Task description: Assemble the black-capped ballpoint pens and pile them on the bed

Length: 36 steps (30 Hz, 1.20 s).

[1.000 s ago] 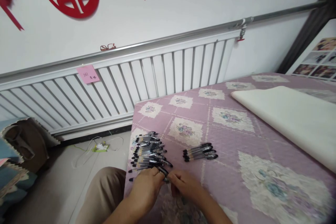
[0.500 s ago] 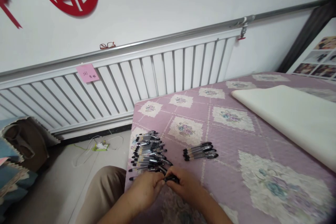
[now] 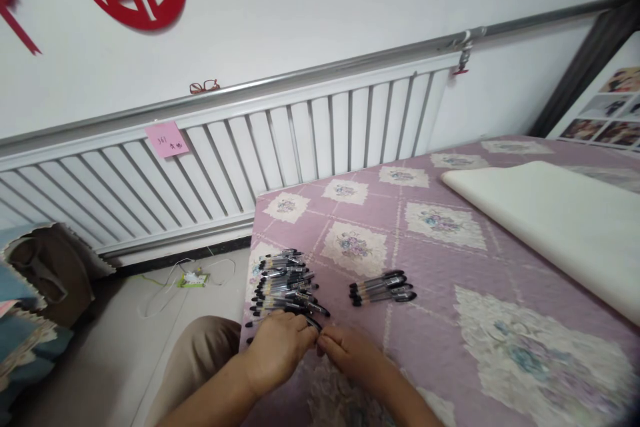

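My left hand [image 3: 278,347] and my right hand [image 3: 350,355] meet at the near edge of a purple patterned bed cover [image 3: 450,267]. Both have their fingers curled and pinched together around a black pen [image 3: 314,323], mostly hidden between the fingertips. Just beyond my left hand lies a large pile of black-capped clear pens [image 3: 285,287]. A smaller group of several pens [image 3: 383,287] lies to the right of that pile, apart from both hands.
A folded white sheet or pad [image 3: 555,227] lies on the right of the bed. A white radiator [image 3: 225,167] with a pink note [image 3: 167,139] runs along the wall. My knee in tan trousers [image 3: 200,360] is left of the bed; cables lie on the floor.
My hands have drawn slightly nearer the big pile, and the pen visible between the fingers half a second ago is now largely covered. The two pen groups have not moved.
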Motion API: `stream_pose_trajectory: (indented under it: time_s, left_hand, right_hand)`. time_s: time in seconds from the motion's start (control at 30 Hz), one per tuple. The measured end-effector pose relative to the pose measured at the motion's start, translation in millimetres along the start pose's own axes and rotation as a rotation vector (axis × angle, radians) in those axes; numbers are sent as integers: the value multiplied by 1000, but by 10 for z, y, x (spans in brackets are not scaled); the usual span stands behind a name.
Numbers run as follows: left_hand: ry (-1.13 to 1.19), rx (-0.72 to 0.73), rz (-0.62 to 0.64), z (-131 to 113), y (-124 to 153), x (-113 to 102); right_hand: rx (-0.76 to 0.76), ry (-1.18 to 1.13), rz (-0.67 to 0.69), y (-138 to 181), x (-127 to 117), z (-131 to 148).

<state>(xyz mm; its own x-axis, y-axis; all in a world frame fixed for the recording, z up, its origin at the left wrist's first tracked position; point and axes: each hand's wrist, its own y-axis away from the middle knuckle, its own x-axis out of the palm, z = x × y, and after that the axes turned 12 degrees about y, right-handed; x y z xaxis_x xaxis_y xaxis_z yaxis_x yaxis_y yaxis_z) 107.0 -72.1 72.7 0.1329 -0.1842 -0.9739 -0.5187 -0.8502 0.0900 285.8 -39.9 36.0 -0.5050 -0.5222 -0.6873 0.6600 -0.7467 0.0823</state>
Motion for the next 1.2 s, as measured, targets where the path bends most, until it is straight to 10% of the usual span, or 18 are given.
stream_pose_trajectory:
  time_s: [0.4, 0.77, 0.97, 1.2]
  left_hand:
    - [446, -76, 78, 302, 103, -208]
    - [617, -184, -166, 305, 357, 321]
    - [481, -205, -325, 187, 484, 671]
    - [362, -199, -386, 168, 571, 874]
  right_hand:
    - [-150, 551, -239, -5, 15, -179]
    - [46, 560, -220, -24, 101, -287]
    - [0, 601, -435, -36, 158, -267]
    - [-100, 612, -256, -6, 270, 10]
